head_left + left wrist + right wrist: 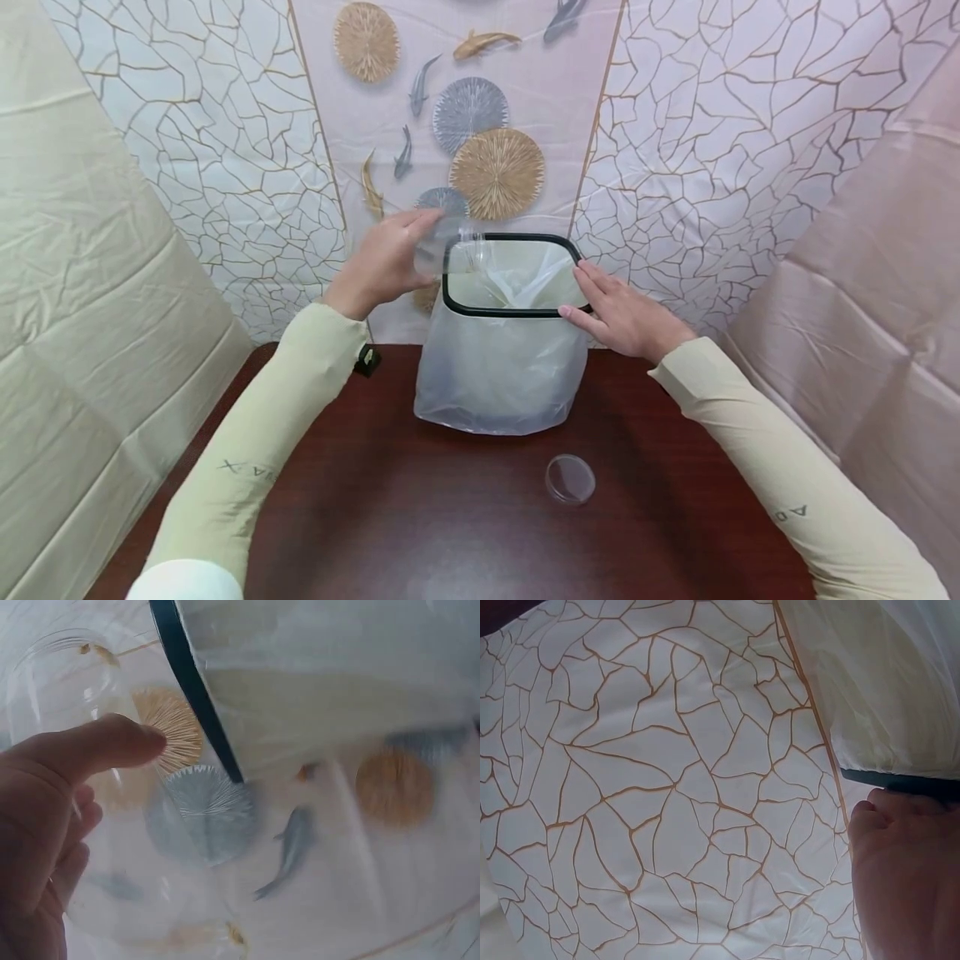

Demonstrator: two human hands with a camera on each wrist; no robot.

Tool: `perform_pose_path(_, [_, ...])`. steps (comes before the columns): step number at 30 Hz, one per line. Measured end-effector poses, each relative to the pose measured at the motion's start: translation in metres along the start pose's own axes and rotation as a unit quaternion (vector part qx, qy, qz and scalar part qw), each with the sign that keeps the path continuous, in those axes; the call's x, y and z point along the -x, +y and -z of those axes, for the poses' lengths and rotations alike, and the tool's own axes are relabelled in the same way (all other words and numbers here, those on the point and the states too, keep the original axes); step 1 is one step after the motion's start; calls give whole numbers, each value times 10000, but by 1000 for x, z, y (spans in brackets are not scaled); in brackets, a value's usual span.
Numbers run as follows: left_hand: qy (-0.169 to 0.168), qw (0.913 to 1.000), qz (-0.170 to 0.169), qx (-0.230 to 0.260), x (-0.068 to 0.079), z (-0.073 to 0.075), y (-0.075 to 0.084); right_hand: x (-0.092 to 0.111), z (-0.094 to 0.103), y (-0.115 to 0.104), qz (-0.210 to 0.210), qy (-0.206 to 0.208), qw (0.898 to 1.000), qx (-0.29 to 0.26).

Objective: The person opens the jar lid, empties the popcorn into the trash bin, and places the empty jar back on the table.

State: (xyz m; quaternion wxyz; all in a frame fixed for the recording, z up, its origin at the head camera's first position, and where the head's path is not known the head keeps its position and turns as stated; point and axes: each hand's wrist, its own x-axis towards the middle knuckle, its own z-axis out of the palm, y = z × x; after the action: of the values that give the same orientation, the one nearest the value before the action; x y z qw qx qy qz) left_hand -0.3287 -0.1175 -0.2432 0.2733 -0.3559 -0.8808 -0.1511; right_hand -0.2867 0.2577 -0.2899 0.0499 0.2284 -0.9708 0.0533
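Observation:
My left hand point(386, 258) grips a clear transparent jar point(450, 247), thumb on one side and fingers round the other. The jar lies on its side, one end over the left rim of a waste bin point(512, 313). In the left wrist view the jar point(150, 892) looks see-through, and the left hand point(45, 817) covers part of it. My right hand point(626, 312) rests its extended fingers and thumb against the bin's right rim. The right wrist view shows the right hand point(907, 877) at the dark rim. A clear round lid point(570, 479) lies on the table.
The bin has a black rim and a translucent bag point(495, 375) hanging over its outside. It stands near the back of a dark red-brown table point(420, 508). A patterned cloth point(675, 125) hangs behind, with pale cloth walls at both sides.

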Motion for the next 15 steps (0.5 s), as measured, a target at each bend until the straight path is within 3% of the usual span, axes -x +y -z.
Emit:
perform_pose_path(3, [504,9929,641,865,16,-9,-6,0,-1,-1,-4,-8,10000,5])
perform_pose_path(5, [959,9781,1058,1517,27,-17,-10,0,-2,-1,7,-3,10000,10])
perform_pose_path(6, [1159,9661,1278,1921,33,-21,-12,0,-2,-1,18,17,10000,13])
perform_pose_path(9, [1746,9183,1885,3012,53,-36,-17,-1,-3,0,15,33,10000,-22])
perform_pose_path(12, [2024,8677,2424,3840,77,-51,-22,-1,-2,0,-13,33,10000,-51])
perform_pose_path(15, [2167,8378,2841,4128,103,-70,-27,-1,-3,1,-48,17,10000,-76])
